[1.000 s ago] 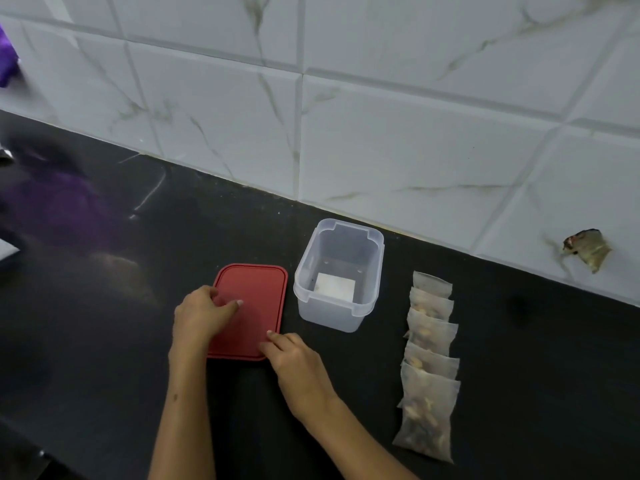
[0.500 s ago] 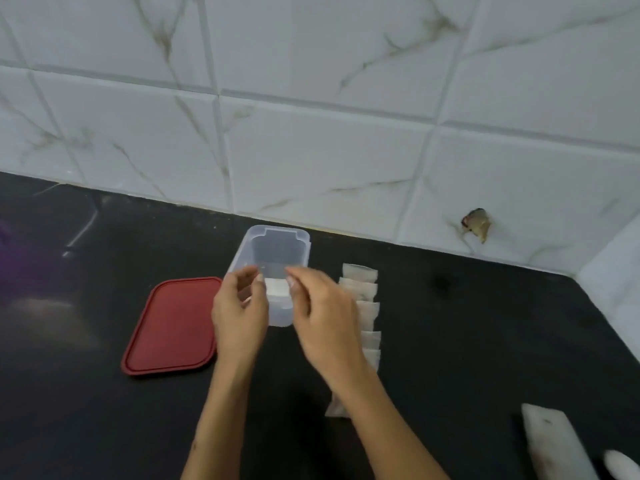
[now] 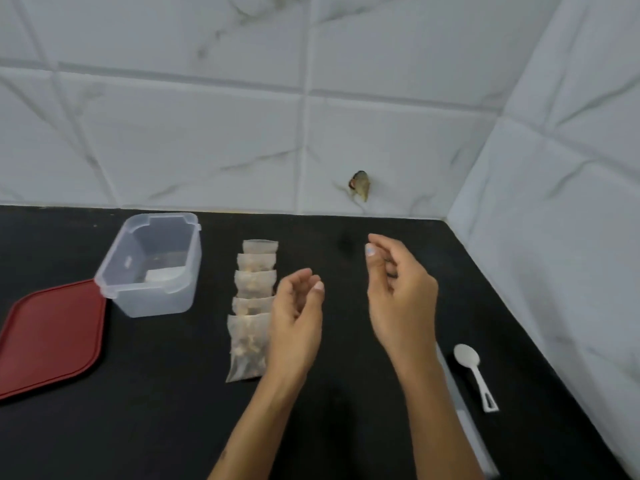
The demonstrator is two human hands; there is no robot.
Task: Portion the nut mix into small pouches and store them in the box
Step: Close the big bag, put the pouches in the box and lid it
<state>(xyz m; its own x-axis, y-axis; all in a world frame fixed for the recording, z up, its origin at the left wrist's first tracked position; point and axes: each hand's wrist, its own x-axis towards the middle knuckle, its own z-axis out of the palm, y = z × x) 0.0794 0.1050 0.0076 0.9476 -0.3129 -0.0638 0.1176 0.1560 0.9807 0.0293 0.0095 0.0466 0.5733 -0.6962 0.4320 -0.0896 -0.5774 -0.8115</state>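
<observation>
On the black counter [image 3: 346, 427]: five filled pouches [image 3: 251, 306] in an overlapping row, nearest one largest. Clear box [image 3: 152, 265] sits left of the row, lid off, a small white piece on its floor, no pouches inside. Red lid [image 3: 52, 337] lies flat at far left, touching the box's near corner. Left hand [image 3: 296, 323] hovers just right of the row, fingers loosely curled, holding nothing. Right hand [image 3: 398, 292] raised further right, also loosely curled and empty. White spoon [image 3: 474, 372] lies near the right wall.
</observation>
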